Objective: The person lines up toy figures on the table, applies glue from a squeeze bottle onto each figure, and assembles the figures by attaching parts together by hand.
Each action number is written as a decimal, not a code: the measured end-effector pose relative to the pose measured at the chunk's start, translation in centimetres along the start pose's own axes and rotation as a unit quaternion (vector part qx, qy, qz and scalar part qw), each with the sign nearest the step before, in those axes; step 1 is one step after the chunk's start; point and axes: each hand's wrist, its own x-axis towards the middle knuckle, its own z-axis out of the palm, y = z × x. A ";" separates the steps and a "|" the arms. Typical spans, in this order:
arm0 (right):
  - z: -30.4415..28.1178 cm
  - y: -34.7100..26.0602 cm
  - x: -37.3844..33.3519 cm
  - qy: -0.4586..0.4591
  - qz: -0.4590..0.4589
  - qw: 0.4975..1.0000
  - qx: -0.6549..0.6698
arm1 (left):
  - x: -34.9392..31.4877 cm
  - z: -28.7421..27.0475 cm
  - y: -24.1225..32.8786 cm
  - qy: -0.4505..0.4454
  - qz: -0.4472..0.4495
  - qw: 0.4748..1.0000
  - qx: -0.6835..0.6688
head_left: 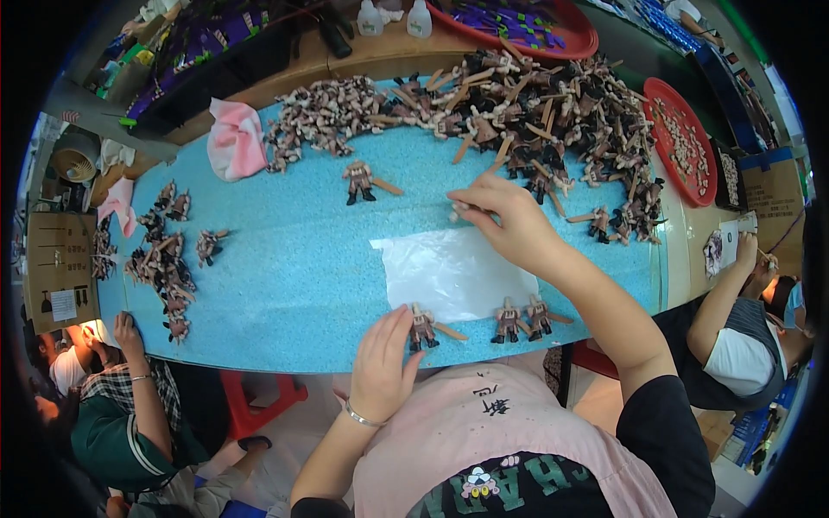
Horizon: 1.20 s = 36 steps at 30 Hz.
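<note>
Above the blue tabletop, my right hand (509, 216) pinches a small pale piece (455, 212) between thumb and fingertips; its exact kind is too small to tell. My left hand (380, 363) rests at the table's near edge with fingers stretched out. Its fingertips lie right beside a small toy figure (420, 328) with brown clothes, black boots and a tan blade-like part. Whether they touch it I cannot tell. Two similar figures (506, 319) stand or lie to the right. A clear plastic sheet (449, 272) lies flat between my hands. Another figure (358, 183) lies alone farther off.
A big heap of figures (518, 112) covers the far side, and a smaller pile (164, 259) lies left. Pink cloths (235, 138) lie at the far left. A red tray (682, 142) of small pale pieces stands right. Co-workers sit at both sides (129, 414).
</note>
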 end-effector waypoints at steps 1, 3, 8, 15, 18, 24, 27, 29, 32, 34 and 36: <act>-0.7 -0.3 -1.1 -0.029 0.011 0.999 0.009 | 0.0 0.0 -0.1 0.002 0.006 1.000 0.009; -1.1 -0.6 -3.2 -0.065 0.026 0.997 0.012 | -0.1 0.1 -0.4 0.001 0.013 1.000 0.012; 0.7 -1.7 -5.9 -0.083 0.004 0.996 0.028 | 0.0 0.1 -0.4 0.001 0.016 1.000 0.009; 0.8 -2.5 -5.9 -0.096 -0.061 0.992 -0.047 | -0.1 0.3 -0.3 0.001 0.012 1.000 -0.007; 0.5 -3.7 -5.8 -0.084 0.037 0.994 0.056 | -0.5 0.2 -0.4 0.004 -0.005 1.000 -0.026; 1.5 -6.0 -7.5 -0.126 0.254 0.901 0.329 | -1.5 -1.4 0.4 0.001 -0.088 0.988 -0.124; 3.1 -6.9 -8.8 -0.152 0.180 0.916 0.326 | -1.5 -1.8 0.8 -0.009 -0.109 0.981 -0.158; 3.8 -7.7 -9.1 -0.155 0.106 0.937 0.294 | -1.5 -1.6 0.6 -0.008 -0.106 0.982 -0.159; 4.3 -8.6 -9.9 -0.173 0.139 0.927 0.302 | -1.4 -1.4 0.5 -0.005 -0.107 0.980 -0.167; 4.6 -8.6 -10.1 -0.179 0.132 0.932 0.288 | -1.4 -1.3 0.5 -0.007 -0.102 0.981 -0.166; 4.9 -8.5 -10.3 -0.161 0.081 0.948 0.264 | -1.4 -1.4 0.4 -0.007 -0.098 0.981 -0.166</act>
